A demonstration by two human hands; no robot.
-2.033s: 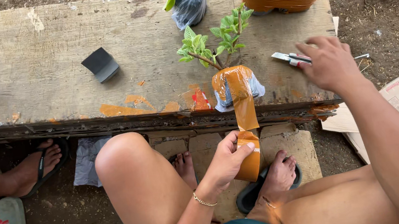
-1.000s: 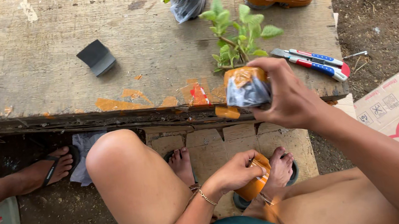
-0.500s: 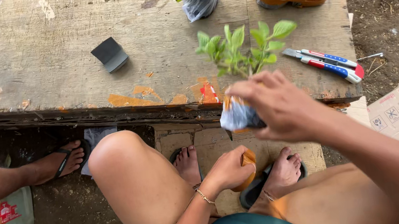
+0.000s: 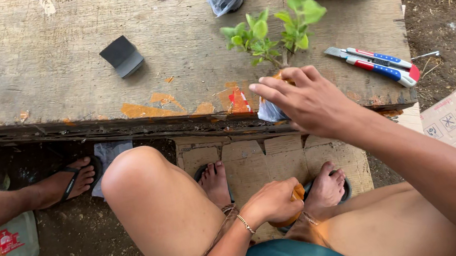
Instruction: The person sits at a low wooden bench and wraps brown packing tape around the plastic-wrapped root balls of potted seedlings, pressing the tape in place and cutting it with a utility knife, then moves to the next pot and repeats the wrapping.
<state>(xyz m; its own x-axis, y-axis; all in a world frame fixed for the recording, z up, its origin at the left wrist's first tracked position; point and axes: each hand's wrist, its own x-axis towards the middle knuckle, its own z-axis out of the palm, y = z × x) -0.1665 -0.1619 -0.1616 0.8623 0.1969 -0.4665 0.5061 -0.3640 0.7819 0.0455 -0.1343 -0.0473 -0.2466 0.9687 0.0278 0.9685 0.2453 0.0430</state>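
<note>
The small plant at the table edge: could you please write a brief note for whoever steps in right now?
Right hand: laid over the top of the wrapped seedling, gripping it at the near edge of the wooden table.
Left hand: down by the knees, closed on an orange tape roll.
Utility knives: lying on the table, right of the plant.
Done: root ball bagged; some orange tape shows under the fingers.
Left: how far the taping has got is hidden by the hand.
</note>
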